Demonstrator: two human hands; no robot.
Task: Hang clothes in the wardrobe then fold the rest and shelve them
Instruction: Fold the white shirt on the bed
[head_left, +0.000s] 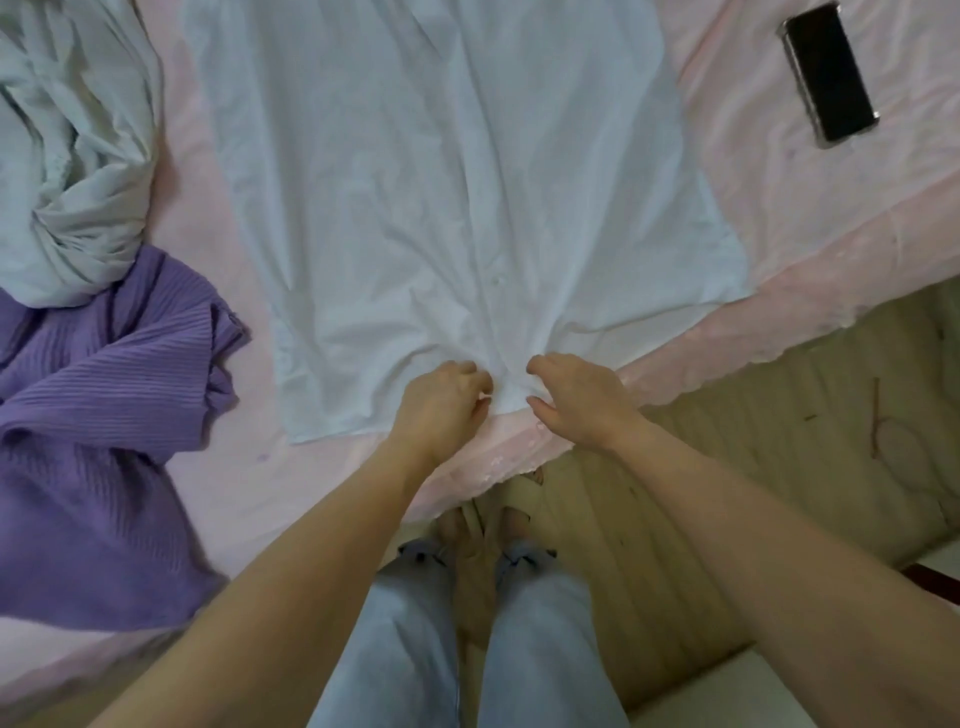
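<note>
Fingers of the left hand (447, 400) are curled in, pinching a small bunch of fabric at the near hem of the white shirt (457, 208). The right hand (576, 400) sits just beside it, fingers bent round the same bunched hem from the other side, thumb underneath; its fingertips are partly hidden in the cloth, so exact contact points are hard to tell. Both hands meet at the button placket, with only a small fold of cloth between them.

The shirt lies flat and spread on the pink bedsheet (779, 218), front up, one button visible on the centre placket above the hands. Long axis runs away from the person: hem at the near bed edge, collar end pointing to the far side, cut off by the top of the view. Creases fan out from the pinched spot.

To the left, a purple ribbed garment (104, 431) lies crumpled on the sheet, apart from the shirt. Behind it, touching it, a pale green cloth (67, 156) is heaped and twisted. A black phone (828, 73) lies on the sheet far right, well apart from the shirt. Below, light blue trousers (405, 639) and bare feet on the wooden floor (753, 467).
</note>
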